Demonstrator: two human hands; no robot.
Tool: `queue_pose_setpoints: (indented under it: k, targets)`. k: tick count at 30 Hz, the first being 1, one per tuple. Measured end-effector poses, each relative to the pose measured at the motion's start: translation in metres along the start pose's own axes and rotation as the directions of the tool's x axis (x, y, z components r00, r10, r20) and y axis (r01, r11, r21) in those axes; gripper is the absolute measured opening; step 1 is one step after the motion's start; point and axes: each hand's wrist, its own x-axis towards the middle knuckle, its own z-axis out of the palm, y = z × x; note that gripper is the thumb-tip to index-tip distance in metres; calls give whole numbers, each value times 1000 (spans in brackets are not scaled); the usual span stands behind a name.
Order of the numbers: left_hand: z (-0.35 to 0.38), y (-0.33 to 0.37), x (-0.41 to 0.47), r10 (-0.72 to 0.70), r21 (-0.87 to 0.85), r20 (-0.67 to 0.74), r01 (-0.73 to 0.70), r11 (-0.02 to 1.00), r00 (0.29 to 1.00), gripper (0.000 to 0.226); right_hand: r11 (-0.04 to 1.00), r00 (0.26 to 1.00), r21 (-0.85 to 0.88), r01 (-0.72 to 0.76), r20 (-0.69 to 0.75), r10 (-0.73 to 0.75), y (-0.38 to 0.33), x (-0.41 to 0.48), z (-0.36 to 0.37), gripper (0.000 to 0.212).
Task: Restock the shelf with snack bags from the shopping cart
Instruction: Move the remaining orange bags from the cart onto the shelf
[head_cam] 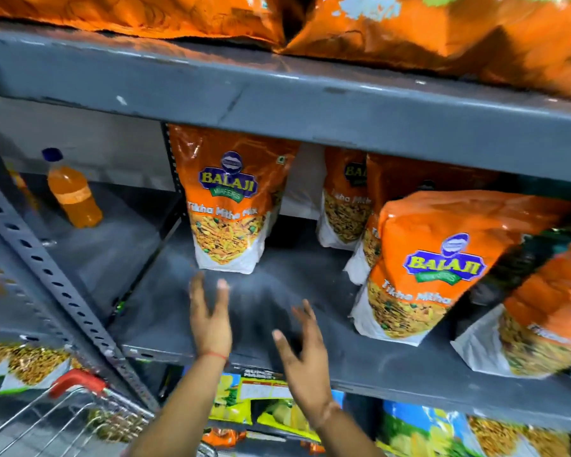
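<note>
Left hand [210, 321], right hand [305, 354]: both empty, fingers spread loose above shelf [277, 291]. Snack bag [229, 206] stood upright just beyond left fingertips. Risk: stray nudge could topple it. Leaning bag [422, 268] at right might slide forward off the edge.

Glossy plastic snack bags [227, 206] on a scuffed matt metal shelf [277, 103].

The grey metal shelf [159, 308] in front of me carries orange Balaji snack bags. One bag [228, 199] stands upright at the back left, apart from the others. To the right, a cluster of bags [426, 268] stands close together, the front ones tilted. An orange drink bottle [71, 192] stands on the neighbouring board [112, 258] to the left.
</note>
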Motion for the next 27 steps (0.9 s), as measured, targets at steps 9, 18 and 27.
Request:
queue_pose_setpoints:
  k: [9,18,27]
  targets:
    - [94,-3,-75,29,144,627,-152,978,779,78,1000,869,23,-7,-495,17,36,-16,-159,66]
    - [135,1,-79,-153,150,739,61,987,656,79,957,989,256,-140,2,145,45,42,-203,76]
    - [71,-2,-45,-132,46,694,140,989,708,56,978,990,168,-125,92,110,26,47,-135,66]
